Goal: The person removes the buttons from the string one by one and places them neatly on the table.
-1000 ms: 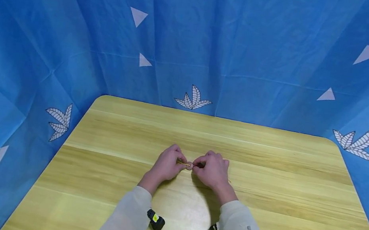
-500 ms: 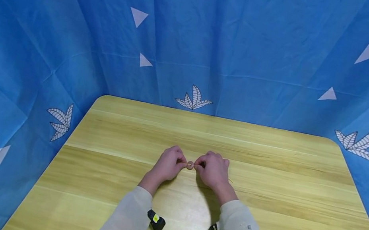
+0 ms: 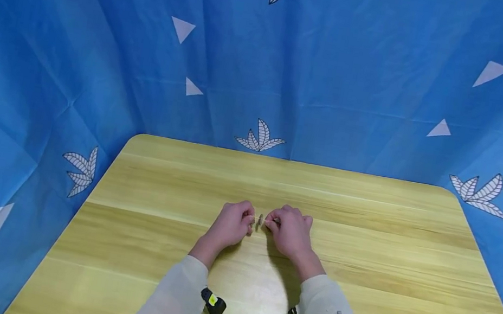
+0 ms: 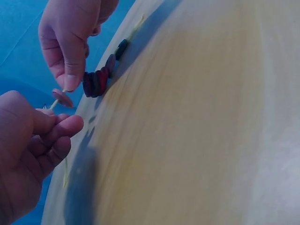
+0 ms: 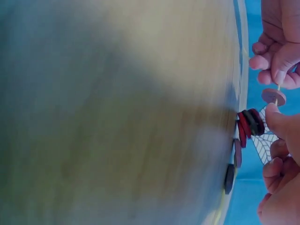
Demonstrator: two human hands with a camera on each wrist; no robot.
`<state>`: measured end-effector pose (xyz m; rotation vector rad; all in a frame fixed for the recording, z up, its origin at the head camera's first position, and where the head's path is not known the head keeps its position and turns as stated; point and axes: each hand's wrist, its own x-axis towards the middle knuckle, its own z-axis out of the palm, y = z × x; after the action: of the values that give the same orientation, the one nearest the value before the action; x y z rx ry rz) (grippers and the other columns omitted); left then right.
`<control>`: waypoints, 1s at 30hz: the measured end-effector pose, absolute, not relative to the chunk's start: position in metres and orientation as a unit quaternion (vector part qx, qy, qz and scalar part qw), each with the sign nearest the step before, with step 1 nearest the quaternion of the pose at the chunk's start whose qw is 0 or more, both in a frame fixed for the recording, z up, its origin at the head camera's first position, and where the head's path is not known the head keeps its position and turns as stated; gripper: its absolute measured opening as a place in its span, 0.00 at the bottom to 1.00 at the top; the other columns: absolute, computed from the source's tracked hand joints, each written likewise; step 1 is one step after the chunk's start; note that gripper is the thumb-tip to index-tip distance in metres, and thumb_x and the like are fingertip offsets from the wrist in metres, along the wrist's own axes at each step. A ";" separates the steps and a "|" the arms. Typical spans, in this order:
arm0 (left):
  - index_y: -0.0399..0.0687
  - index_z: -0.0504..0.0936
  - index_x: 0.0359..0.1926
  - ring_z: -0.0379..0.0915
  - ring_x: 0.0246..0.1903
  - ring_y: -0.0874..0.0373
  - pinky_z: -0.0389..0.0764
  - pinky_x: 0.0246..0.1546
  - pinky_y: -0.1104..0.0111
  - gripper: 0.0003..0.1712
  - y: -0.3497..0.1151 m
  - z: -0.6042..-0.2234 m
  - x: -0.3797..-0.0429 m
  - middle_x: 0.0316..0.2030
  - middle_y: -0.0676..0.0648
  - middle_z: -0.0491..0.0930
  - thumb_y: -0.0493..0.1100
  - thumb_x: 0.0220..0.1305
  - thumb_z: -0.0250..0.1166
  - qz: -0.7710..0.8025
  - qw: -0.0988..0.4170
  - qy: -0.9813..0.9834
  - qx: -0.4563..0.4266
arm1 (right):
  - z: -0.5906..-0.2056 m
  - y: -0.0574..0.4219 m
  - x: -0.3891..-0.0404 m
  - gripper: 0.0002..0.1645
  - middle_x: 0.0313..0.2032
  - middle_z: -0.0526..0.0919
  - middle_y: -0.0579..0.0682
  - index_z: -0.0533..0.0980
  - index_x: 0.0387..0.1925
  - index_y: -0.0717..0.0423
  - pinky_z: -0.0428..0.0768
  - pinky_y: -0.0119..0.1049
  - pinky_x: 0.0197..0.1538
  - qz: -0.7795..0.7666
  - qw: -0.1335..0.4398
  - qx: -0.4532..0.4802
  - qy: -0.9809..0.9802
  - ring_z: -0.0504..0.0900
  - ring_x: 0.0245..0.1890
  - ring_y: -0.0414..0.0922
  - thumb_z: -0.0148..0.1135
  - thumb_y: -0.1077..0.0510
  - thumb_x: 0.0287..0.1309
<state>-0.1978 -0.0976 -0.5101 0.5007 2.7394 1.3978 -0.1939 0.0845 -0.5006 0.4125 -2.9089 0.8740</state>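
Observation:
A pinkish round disc, like a button, hangs on a yellow string between my two hands. In the head view the disc is seen nearly edge-on. My left hand pinches the string on one side of it, and a tail of string hangs below that hand. On the other side my right hand holds the string between thumb and finger, its fingertips close to the disc. Past the right hand, several dark and red discs sit bunched on the string, with a mauve disc and a dark disc spaced further along.
Both hands work over a light wooden table. Blue cloth with leaf prints and white triangles hangs behind and along the sides. Black wrist cameras, such as the left one, stick out from the pale sleeves.
The disc has turned from face-on to edge-on. The left hand's fingers have shifted on the string and spread a little. My right hand has hardly moved; the head view has tilted slightly.

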 end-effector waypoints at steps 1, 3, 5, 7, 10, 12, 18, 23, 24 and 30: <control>0.40 0.76 0.32 0.77 0.22 0.60 0.78 0.24 0.69 0.08 -0.097 -0.511 -0.197 0.24 0.48 0.77 0.27 0.67 0.59 0.448 0.012 0.880 0.158 | -0.500 0.085 -0.193 0.05 0.30 0.76 0.38 0.84 0.28 0.43 0.59 0.51 0.44 0.289 0.039 0.134 -0.947 0.75 0.37 0.48 0.71 0.53 0.61; 0.43 0.74 0.32 0.75 0.23 0.59 0.77 0.25 0.68 0.08 -0.097 -0.514 -0.197 0.24 0.49 0.75 0.28 0.67 0.59 0.444 0.005 0.882 0.158 | -0.500 0.085 -0.193 0.05 0.30 0.76 0.38 0.84 0.28 0.43 0.59 0.52 0.44 0.295 0.038 0.132 -0.946 0.75 0.37 0.48 0.71 0.53 0.61; 0.44 0.74 0.32 0.72 0.25 0.59 0.75 0.26 0.68 0.08 -0.096 -0.516 -0.196 0.24 0.51 0.74 0.29 0.66 0.60 0.432 -0.008 0.887 0.162 | -0.499 0.086 -0.192 0.05 0.30 0.76 0.38 0.84 0.29 0.43 0.59 0.52 0.44 0.299 0.037 0.129 -0.945 0.76 0.37 0.47 0.71 0.53 0.61; 0.44 0.76 0.33 0.70 0.26 0.58 0.74 0.28 0.67 0.07 -0.096 -0.518 -0.196 0.24 0.52 0.73 0.29 0.65 0.61 0.429 -0.018 0.888 0.166 | -0.499 0.087 -0.191 0.05 0.30 0.76 0.38 0.84 0.29 0.43 0.59 0.52 0.44 0.301 0.036 0.125 -0.945 0.76 0.37 0.47 0.71 0.54 0.61; 0.41 0.80 0.36 0.69 0.26 0.59 0.74 0.29 0.67 0.04 -0.096 -0.519 -0.196 0.25 0.53 0.74 0.30 0.65 0.61 0.440 -0.020 0.882 0.167 | -0.498 0.088 -0.191 0.05 0.29 0.76 0.39 0.84 0.29 0.44 0.63 0.51 0.44 0.305 0.039 0.126 -0.943 0.76 0.37 0.48 0.71 0.55 0.60; 0.40 0.82 0.40 0.69 0.25 0.60 0.74 0.29 0.67 0.04 -0.097 -0.520 -0.196 0.26 0.53 0.74 0.32 0.64 0.63 0.446 -0.018 0.879 0.167 | -0.499 0.088 -0.191 0.05 0.29 0.76 0.41 0.84 0.29 0.46 0.67 0.50 0.45 0.313 0.039 0.132 -0.940 0.76 0.37 0.48 0.71 0.56 0.60; 0.42 0.85 0.51 0.68 0.21 0.62 0.75 0.30 0.67 0.19 -0.098 -0.518 -0.196 0.22 0.55 0.74 0.43 0.60 0.73 0.441 0.012 0.881 0.171 | -0.500 0.089 -0.191 0.04 0.29 0.76 0.42 0.83 0.29 0.50 0.74 0.46 0.42 0.341 0.017 0.138 -0.930 0.74 0.32 0.45 0.70 0.58 0.61; 0.45 0.86 0.51 0.66 0.20 0.62 0.75 0.31 0.67 0.22 -0.097 -0.518 -0.197 0.19 0.55 0.72 0.46 0.57 0.77 0.431 0.018 0.885 0.176 | -0.502 0.090 -0.190 0.06 0.30 0.78 0.42 0.83 0.29 0.49 0.75 0.45 0.42 0.353 0.003 0.132 -0.926 0.74 0.32 0.42 0.69 0.59 0.63; 0.45 0.86 0.50 0.66 0.19 0.62 0.75 0.31 0.67 0.21 -0.097 -0.518 -0.197 0.19 0.55 0.72 0.46 0.57 0.77 0.431 0.016 0.885 0.178 | -0.503 0.090 -0.189 0.06 0.31 0.78 0.42 0.83 0.29 0.49 0.75 0.45 0.42 0.355 0.004 0.132 -0.926 0.74 0.32 0.42 0.69 0.59 0.63; 0.46 0.87 0.46 0.66 0.19 0.62 0.74 0.29 0.68 0.17 -0.096 -0.520 -0.199 0.19 0.55 0.72 0.45 0.57 0.77 0.438 0.008 0.880 0.186 | -0.504 0.091 -0.190 0.07 0.31 0.80 0.42 0.82 0.29 0.48 0.74 0.43 0.41 0.364 0.011 0.130 -0.922 0.74 0.29 0.42 0.68 0.59 0.64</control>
<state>-0.1994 -0.0963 -0.5196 0.5809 2.7498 1.3693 -0.1898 0.0910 -0.5040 0.4042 -2.8768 1.1371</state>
